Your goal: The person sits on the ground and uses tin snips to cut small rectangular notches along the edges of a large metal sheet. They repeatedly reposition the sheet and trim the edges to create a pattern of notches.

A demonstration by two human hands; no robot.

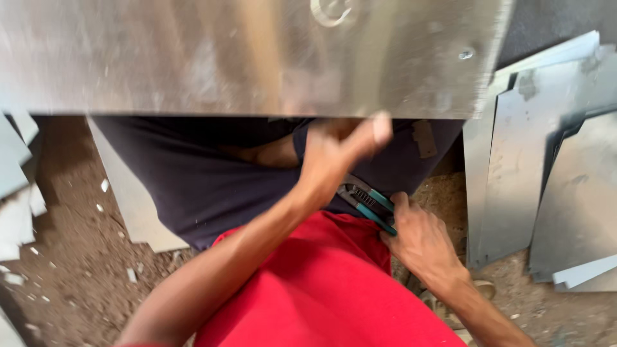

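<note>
Head view looks down on a broad, dull grey metal sheet (244,58) that spans the top of the frame, its lower edge running level above the person's lap. Off to the right, more cut metal sheets (546,160) lean in an overlapping stack on the dirt floor (71,257), which is strewn with small pale offcuts; a few more pieces lie at the left edge. Below the big sheet sit dark trousers (193,180) and a red shirt (321,289). The left hand (334,157) reaches up from the lower left, its fingers curled and the thumb pressed up against the sheet's lower edge; whether it truly pinches the edge I cannot tell. The right hand (418,238) lies low on the lap, half open, its fingertips resting on the teal-handled pliers (366,200) without closing round them. These pliers lie tilted across the trousers, between the two hands, jaws pointing up-left.
</note>
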